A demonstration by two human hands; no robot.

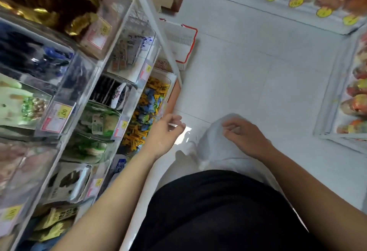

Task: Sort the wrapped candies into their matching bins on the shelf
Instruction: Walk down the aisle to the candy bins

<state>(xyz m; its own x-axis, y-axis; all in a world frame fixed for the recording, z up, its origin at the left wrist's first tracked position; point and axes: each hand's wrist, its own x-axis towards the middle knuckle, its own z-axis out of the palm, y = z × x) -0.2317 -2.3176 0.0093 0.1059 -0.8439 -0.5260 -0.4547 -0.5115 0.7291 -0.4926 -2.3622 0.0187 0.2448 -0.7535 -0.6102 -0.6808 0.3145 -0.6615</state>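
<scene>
Sorting looked underway: small yellow and blue wrapped candies [147,109] lay mixed in a clear plastic bin [169,84] low on the white metal shelf [158,34]. Our left hand [165,131] hovered just beside that bin, fingers loosely curled; whether they pinched a candy we could not tell. Our right hand [242,133] rested with bent fingers on a soft white mass [208,149], grip unclear. Next, we judged, a reach into the bin to pick out one colour.

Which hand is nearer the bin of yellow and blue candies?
Left. The left hand hangs just right of the candy bin; the right hand is farther right, well clear of it.
</scene>
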